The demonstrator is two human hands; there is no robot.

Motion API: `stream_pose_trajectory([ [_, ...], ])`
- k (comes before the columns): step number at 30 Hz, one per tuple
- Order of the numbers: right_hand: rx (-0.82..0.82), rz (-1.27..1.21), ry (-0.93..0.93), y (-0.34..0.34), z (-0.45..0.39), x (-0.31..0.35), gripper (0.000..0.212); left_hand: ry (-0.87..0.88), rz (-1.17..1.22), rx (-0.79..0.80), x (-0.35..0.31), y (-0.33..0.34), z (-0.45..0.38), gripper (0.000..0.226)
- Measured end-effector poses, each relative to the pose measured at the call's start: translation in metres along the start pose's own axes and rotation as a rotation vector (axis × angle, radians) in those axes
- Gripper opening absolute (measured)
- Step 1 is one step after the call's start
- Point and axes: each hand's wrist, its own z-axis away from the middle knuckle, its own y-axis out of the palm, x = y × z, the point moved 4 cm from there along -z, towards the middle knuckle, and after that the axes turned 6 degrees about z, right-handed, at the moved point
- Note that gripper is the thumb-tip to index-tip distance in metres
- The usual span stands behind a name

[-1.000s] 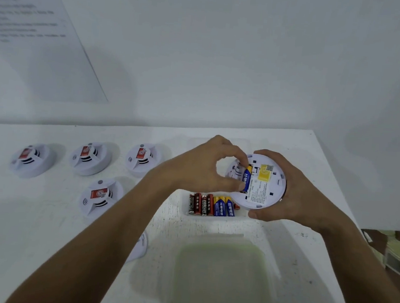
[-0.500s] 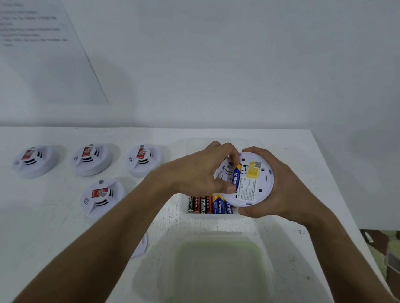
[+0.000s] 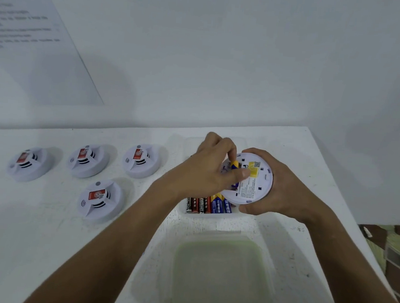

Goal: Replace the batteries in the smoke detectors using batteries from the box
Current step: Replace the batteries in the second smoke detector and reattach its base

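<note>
My right hand (image 3: 285, 190) grips a white round smoke detector (image 3: 255, 185), back side up, just above the clear battery box (image 3: 210, 212). A yellow and white label shows on the detector's back. My left hand (image 3: 206, 173) pinches a blue-and-yellow battery (image 3: 235, 165) at the detector's battery slot, thumb pressing over it. In the box lie several batteries (image 3: 208, 205), red-black ones to the left and blue ones to the right.
Several other white smoke detectors stand face up on the white table: three in a row (image 3: 27, 164) (image 3: 87, 159) (image 3: 141, 159) and one nearer (image 3: 100, 200). A clear lid with green rim (image 3: 219, 274) lies near me. The table's right edge (image 3: 347, 224) drops off. The wall is close behind.
The detector and both hands have drifted slightly left. My left thumb and fingers have closed over the battery at the slot, covering most of it.
</note>
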Motion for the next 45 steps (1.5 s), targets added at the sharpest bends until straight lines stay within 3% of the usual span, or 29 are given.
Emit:
stream_pose_trajectory([
  [3,-0.029,0.012,-0.025,0.002,-0.003,0.006,0.079,0.072,-0.014,-0.095,-0.007,0.005,-0.001,0.019],
  [6,-0.035,0.025,0.004,0.002,-0.001,0.001,0.078,-0.01,0.145,-0.097,-0.004,0.003,-0.008,0.017],
  [9,-0.036,0.043,0.055,-0.003,0.005,-0.011,0.084,-0.148,0.331,-0.327,0.018,-0.021,-0.026,0.024],
  [11,-0.029,0.052,0.073,-0.006,0.01,-0.015,0.088,-0.225,0.26,-0.426,0.038,-0.036,-0.038,0.025],
  [16,-0.009,0.068,0.097,-0.007,0.014,-0.02,0.088,-0.31,-0.003,-0.222,0.07,-0.026,-0.062,0.024],
  [22,0.002,0.062,0.114,-0.009,0.013,-0.025,0.091,-0.378,-0.102,-0.073,0.086,-0.01,-0.078,0.03],
  [36,0.003,0.044,0.12,-0.01,0.012,-0.026,0.091,-0.36,-0.381,-0.037,0.104,-0.009,-0.085,0.043],
  [42,-0.019,0.033,0.126,-0.02,0.023,-0.023,0.097,-0.229,-0.153,-0.244,0.063,-0.012,-0.05,0.03],
  [45,-0.057,0.02,0.127,-0.03,0.037,-0.023,0.096,-0.195,-0.101,-0.207,0.044,0.008,-0.028,0.027],
])
